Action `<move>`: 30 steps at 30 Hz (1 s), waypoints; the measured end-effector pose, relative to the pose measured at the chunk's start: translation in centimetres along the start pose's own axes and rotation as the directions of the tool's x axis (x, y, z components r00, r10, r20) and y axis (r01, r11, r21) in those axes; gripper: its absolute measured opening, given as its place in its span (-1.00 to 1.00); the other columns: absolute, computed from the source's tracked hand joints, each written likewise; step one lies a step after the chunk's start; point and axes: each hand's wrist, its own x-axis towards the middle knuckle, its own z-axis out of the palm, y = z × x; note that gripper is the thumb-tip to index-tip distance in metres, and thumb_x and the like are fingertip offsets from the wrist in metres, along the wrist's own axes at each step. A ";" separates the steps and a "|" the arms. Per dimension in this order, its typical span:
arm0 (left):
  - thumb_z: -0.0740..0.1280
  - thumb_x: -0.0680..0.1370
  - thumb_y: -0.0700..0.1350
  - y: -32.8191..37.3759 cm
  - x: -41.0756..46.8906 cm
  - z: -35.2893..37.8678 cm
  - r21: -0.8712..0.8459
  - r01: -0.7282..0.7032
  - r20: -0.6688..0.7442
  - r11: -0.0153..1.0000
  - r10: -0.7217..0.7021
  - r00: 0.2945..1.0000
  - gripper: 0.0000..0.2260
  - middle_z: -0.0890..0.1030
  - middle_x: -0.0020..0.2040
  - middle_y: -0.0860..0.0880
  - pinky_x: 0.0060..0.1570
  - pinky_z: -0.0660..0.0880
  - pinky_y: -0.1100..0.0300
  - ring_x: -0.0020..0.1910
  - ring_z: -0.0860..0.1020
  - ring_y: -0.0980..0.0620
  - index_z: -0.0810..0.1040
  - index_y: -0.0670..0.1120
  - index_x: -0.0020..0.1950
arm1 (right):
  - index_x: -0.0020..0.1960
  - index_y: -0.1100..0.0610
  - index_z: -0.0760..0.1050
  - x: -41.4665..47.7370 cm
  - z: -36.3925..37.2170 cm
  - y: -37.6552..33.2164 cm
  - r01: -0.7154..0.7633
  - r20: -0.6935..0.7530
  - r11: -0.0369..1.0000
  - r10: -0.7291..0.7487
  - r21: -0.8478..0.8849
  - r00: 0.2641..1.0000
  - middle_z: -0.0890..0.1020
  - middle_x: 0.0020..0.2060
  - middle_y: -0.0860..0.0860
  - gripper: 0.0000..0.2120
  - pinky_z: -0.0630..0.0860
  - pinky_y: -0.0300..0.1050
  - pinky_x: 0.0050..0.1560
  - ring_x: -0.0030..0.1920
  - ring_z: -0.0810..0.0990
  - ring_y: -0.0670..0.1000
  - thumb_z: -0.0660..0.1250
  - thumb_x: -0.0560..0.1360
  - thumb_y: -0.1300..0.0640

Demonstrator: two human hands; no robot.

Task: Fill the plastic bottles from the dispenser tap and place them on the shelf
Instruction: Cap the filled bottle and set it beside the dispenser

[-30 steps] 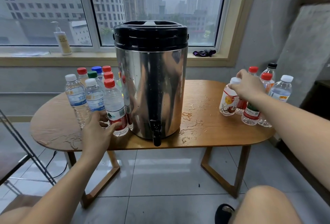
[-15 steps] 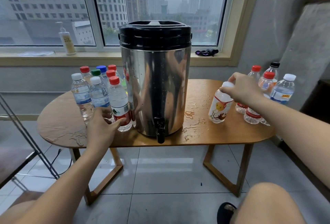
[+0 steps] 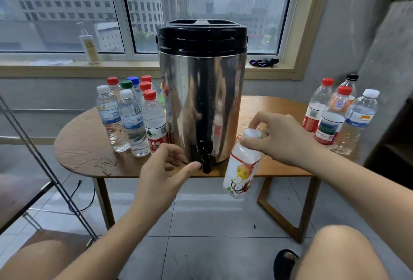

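A steel dispenser [image 3: 201, 105] with a black lid stands mid-table, its black tap [image 3: 205, 156] at the front edge. My right hand [image 3: 281, 139] grips the neck of a white bottle [image 3: 242, 168] with a cartoon label and white cap, hanging tilted just right of the tap, in front of the table edge. My left hand [image 3: 165, 172] is open, fingers spread, thumb close to the tap's left side. Several capped bottles holding water [image 3: 134, 121] stand left of the dispenser. Several capped bottles [image 3: 339, 114] stand at the right end.
The wooden table [image 3: 80, 148] has water puddles on its left part. A metal rack frame [image 3: 44, 165] slants at the far left. On the windowsill sit a pump bottle [image 3: 89, 45] and a dark cloth [image 3: 263, 61]. My knees show at the bottom.
My right hand lifted the white cartoon bottle from the right group and carried it left to beside the tap. My left hand left the water bottles and moved right toward the tap.
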 end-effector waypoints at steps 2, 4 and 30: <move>0.59 0.44 0.26 0.1 -1.3 0.9 0.036 -0.050 0.049 0.998 0.048 0.998 -0.59 0.67 -0.02 0.12 0.03 0.59 0.12 0.03 0.65 0.04 0.58 0.11 0.14 | 0.03 -0.09 0.54 -1.1 1.1 -0.6 0.002 0.037 1.000 -0.004 0.029 0.999 0.61 -0.41 -0.07 -0.71 0.48 -0.09 -0.29 -0.38 0.53 -0.13 0.55 0.47 -0.20; 0.57 0.42 0.33 0.1 -2.4 1.7 0.061 -0.071 0.104 0.996 0.065 0.993 -0.56 0.65 0.02 0.18 0.04 0.53 0.21 0.07 0.64 0.07 0.57 0.15 0.16 | 0.02 -0.10 0.54 -2.0 2.5 -1.0 0.009 0.076 0.998 -0.014 0.070 0.997 0.59 -0.42 -0.09 -0.71 0.42 -0.14 -0.30 -0.40 0.50 -0.14 0.55 0.46 -0.21; 0.62 0.53 -0.03 -3.3 -5.0 2.2 -0.053 0.319 0.367 0.946 -0.279 0.888 -0.56 0.72 0.18 0.21 0.16 0.69 0.08 0.21 0.68 0.15 0.57 0.16 0.35 | 0.47 -0.23 0.48 -7.6 17.4 0.8 -0.247 0.387 0.731 -0.026 0.637 0.922 0.67 0.28 -0.22 -0.32 0.61 0.05 0.37 0.32 0.63 -0.15 0.46 0.43 -0.46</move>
